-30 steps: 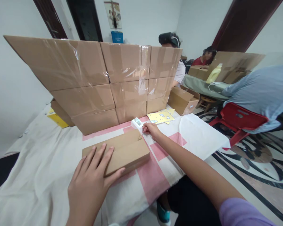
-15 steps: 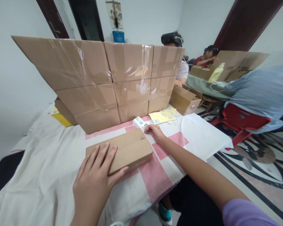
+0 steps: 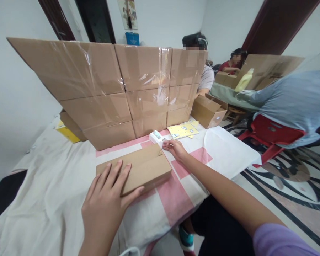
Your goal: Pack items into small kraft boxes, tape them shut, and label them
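Note:
A flat, closed brown cardboard box [image 3: 146, 165] lies on the tablecloth in front of me. My left hand [image 3: 108, 192] rests on its near left part, fingers spread across the top and thumb along the near side. Beyond the box's far right corner, my right hand [image 3: 176, 149] has thumb and fingertips pinched together. They are at the near end of a small white device [image 3: 155, 136] with a greyish window on top. Whatever sits between those fingertips is too small and covered to make out.
A tall wall of taped cardboard boxes [image 3: 149, 103] stands behind. Yellow patterned sheets [image 3: 184, 131] and an open carton [image 3: 209, 110] are at its right, a yellow box [image 3: 67, 131] at its left. A person in a headset [image 3: 194, 41] sits behind the wall; another sits on a red chair [image 3: 278, 131].
The view has shifted slightly. My left hand stays on the box, and my right fingertips remain pinched beside the white device with little visible movement.

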Demonstrator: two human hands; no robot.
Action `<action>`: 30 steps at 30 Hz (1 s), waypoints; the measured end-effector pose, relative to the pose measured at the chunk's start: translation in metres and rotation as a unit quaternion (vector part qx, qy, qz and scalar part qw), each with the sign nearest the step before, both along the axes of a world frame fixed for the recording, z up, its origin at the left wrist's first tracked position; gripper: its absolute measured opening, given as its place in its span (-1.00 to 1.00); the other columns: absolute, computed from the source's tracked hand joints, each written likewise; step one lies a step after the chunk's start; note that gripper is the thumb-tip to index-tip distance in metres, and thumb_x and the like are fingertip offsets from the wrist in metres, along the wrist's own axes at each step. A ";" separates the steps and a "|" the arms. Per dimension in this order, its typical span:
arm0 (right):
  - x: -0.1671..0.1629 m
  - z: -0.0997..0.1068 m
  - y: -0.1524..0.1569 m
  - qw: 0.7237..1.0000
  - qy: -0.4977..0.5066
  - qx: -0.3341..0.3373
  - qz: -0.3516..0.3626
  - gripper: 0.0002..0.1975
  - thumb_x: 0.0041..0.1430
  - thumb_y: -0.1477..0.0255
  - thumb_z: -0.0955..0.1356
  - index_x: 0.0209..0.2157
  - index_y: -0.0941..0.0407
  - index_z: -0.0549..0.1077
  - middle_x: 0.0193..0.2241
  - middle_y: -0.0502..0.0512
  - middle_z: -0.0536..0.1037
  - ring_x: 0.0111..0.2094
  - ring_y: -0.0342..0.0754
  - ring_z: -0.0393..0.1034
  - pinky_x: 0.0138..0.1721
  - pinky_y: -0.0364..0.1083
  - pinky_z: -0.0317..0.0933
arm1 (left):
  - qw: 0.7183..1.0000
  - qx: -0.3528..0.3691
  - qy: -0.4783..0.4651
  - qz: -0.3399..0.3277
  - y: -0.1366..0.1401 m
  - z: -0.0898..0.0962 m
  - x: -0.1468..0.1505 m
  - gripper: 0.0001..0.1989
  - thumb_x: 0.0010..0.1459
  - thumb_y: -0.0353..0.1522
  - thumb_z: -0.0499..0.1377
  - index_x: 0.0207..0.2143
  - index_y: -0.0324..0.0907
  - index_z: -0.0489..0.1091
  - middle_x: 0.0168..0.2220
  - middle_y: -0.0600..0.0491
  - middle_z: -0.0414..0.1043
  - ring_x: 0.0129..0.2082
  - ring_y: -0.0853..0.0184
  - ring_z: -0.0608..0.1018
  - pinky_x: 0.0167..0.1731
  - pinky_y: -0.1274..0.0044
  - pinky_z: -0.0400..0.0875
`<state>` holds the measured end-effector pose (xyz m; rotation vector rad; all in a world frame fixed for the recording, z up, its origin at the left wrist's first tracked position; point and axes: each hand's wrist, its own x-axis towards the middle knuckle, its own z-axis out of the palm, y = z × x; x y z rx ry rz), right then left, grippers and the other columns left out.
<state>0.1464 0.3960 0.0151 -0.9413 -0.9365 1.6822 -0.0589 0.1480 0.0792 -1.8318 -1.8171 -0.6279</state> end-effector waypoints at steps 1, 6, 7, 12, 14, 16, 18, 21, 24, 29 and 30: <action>0.001 0.000 0.000 1.000 0.004 0.000 0.000 -0.87 -0.12 0.53 0.36 -0.67 0.18 0.37 -0.28 0.20 0.60 -0.33 -0.07 0.49 -0.18 -0.11 0.42 | 1.000 -0.001 0.000 0.001 0.000 0.000 0.000 -0.35 0.26 0.05 0.07 0.25 -0.12 0.30 0.28 -0.10 0.35 0.26 -0.09 0.38 0.16 0.15 0.27; 0.006 0.001 0.003 1.000 0.018 0.004 -0.007 -0.97 -0.12 0.51 0.40 -0.56 0.18 0.50 -0.25 0.21 0.63 -0.21 -0.02 0.51 -0.06 -0.08 0.40 | 1.000 0.006 0.025 -0.008 0.002 -0.003 -0.004 -0.32 0.26 0.08 0.04 0.25 -0.14 0.30 0.28 -0.12 0.35 0.24 -0.10 0.40 0.13 0.16 0.29; 0.007 0.001 0.003 1.000 0.021 0.005 -0.007 -0.97 -0.11 0.50 0.40 -0.55 0.18 0.51 -0.24 0.21 0.63 -0.18 0.00 0.52 -0.03 -0.06 0.39 | 0.999 0.010 0.030 -0.010 0.003 -0.004 -0.006 -0.31 0.25 0.09 0.05 0.25 -0.14 0.29 0.28 -0.12 0.35 0.24 -0.09 0.41 0.12 0.16 0.29; 0.011 -0.004 -0.002 0.999 0.042 0.013 -0.006 -0.95 -0.12 0.48 0.42 -0.54 0.18 0.53 -0.17 0.25 0.65 -0.08 0.09 0.53 0.10 0.02 0.32 | 0.999 0.022 0.038 -0.012 0.003 -0.005 -0.007 -0.33 0.25 0.06 0.09 0.26 -0.13 0.28 0.27 -0.12 0.36 0.22 -0.08 0.43 0.11 0.18 0.31; 0.012 -0.005 -0.005 0.998 0.055 0.014 -0.003 -0.96 -0.12 0.49 0.42 -0.56 0.17 0.52 -0.14 0.26 0.65 -0.04 0.11 0.53 0.14 0.03 0.29 | 0.999 0.021 0.037 -0.011 0.003 -0.004 -0.006 -0.33 0.25 0.06 0.09 0.26 -0.13 0.28 0.27 -0.12 0.36 0.22 -0.08 0.43 0.11 0.17 0.31; 0.012 -0.006 -0.008 0.997 0.071 0.016 -0.001 -0.96 -0.13 0.51 0.41 -0.59 0.16 0.49 -0.11 0.26 0.65 0.00 0.12 0.52 0.18 0.04 0.27 | 0.999 0.021 0.035 -0.010 0.002 -0.003 -0.005 -0.34 0.25 0.04 0.09 0.26 -0.12 0.27 0.27 -0.12 0.36 0.21 -0.08 0.43 0.11 0.17 0.31; 0.010 -0.007 -0.010 0.997 0.081 0.019 -0.007 -0.90 -0.13 0.52 0.40 -0.65 0.14 0.43 -0.09 0.25 0.64 0.02 0.12 0.51 0.18 0.04 0.27 | 0.999 0.019 0.032 -0.009 0.002 -0.003 -0.005 -0.35 0.25 0.04 0.09 0.27 -0.11 0.27 0.27 -0.11 0.36 0.22 -0.07 0.43 0.11 0.17 0.30; 0.006 -0.010 -0.015 0.997 0.073 0.026 -0.022 -0.80 -0.09 0.51 0.40 -0.70 0.13 0.36 -0.08 0.22 0.64 0.04 0.09 0.50 0.16 0.01 0.29 | 1.000 0.014 0.026 -0.007 0.002 -0.004 -0.006 -0.33 0.25 0.06 0.09 0.28 -0.10 0.25 0.28 -0.11 0.35 0.23 -0.07 0.42 0.12 0.17 0.30; 0.001 -0.009 -0.023 0.997 0.042 0.017 -0.062 -0.75 -0.05 0.48 0.43 -0.69 0.13 0.35 -0.10 0.19 0.64 0.03 0.05 0.50 0.11 -0.03 0.34 | 1.000 0.011 0.019 -0.009 0.003 -0.007 -0.007 -0.30 0.25 0.08 0.07 0.30 -0.09 0.24 0.29 -0.10 0.35 0.24 -0.07 0.40 0.14 0.17 0.28; -0.002 -0.003 -0.033 0.992 -0.054 -0.058 -0.103 -0.77 0.09 0.49 0.38 -0.61 0.15 0.38 -0.36 0.15 0.60 -0.24 -0.09 0.56 -0.18 -0.16 0.44 | 1.000 0.003 0.011 -0.008 0.003 -0.009 -0.009 -0.28 0.24 0.09 0.06 0.33 -0.06 0.19 0.29 -0.08 0.34 0.25 -0.07 0.39 0.15 0.16 0.26; -0.001 -0.002 -0.034 0.990 -0.069 -0.073 -0.101 -0.79 0.11 0.50 0.36 -0.59 0.16 0.39 -0.43 0.13 0.57 -0.34 -0.10 0.55 -0.29 -0.17 0.44 | 1.000 0.002 0.011 -0.008 0.003 -0.010 -0.009 -0.27 0.24 0.10 0.07 0.34 -0.05 0.18 0.29 -0.07 0.34 0.26 -0.07 0.39 0.14 0.16 0.26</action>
